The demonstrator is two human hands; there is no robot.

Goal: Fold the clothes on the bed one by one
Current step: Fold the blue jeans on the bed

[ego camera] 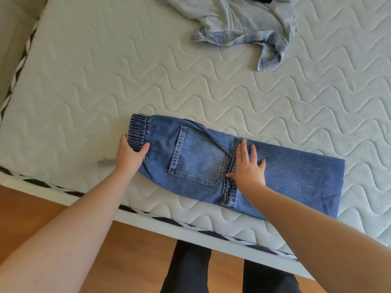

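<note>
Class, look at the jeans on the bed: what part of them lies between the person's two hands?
In the head view, the back pocket of the jeans lies between the left hand, gripping the elastic waistband, and the right hand, pressed flat on the denim.

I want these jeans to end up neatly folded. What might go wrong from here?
The jeans lie near the mattress edge, so pulling the fold toward the body might drag them off. The left hand grips only the waistband's near corner, so the fold may go skewed.
</note>
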